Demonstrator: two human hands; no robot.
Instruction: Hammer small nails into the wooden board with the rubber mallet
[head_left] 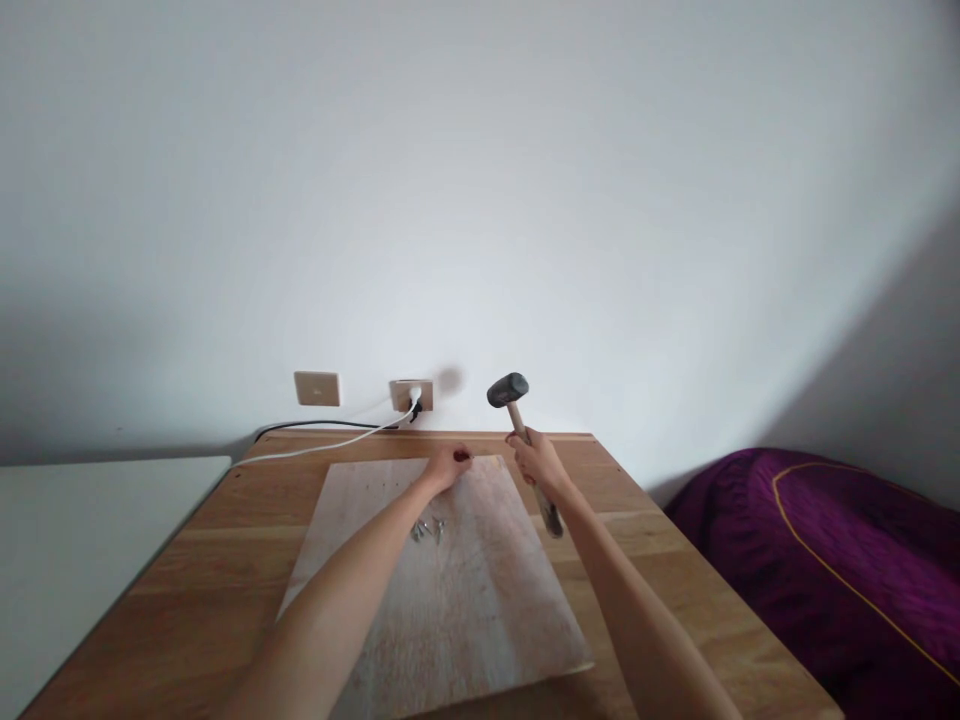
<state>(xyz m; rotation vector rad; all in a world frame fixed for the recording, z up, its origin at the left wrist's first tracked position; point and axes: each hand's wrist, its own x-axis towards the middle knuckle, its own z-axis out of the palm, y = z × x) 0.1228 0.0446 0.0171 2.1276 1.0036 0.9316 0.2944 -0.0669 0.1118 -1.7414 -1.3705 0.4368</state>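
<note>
On table (675,600): pale board (480,610) flat, nails (427,528) at centre.
Right hand (536,462): clamped on hammer (508,390), head up.
Left hand (448,466): fingertips pinched together, board's 12 o'clock edge.
Wall (480,200): plugged socket (411,394), 11 o'clock.

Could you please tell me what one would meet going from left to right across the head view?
White surface → wall plate → left hand → right hand gripping the hammer → purple bedding.

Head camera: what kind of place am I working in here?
Probably a home room, perhaps a bedroom, not a workshop: a wooden table against a bare white wall with a plugged wall socket, and purple bedding beside it.
</note>
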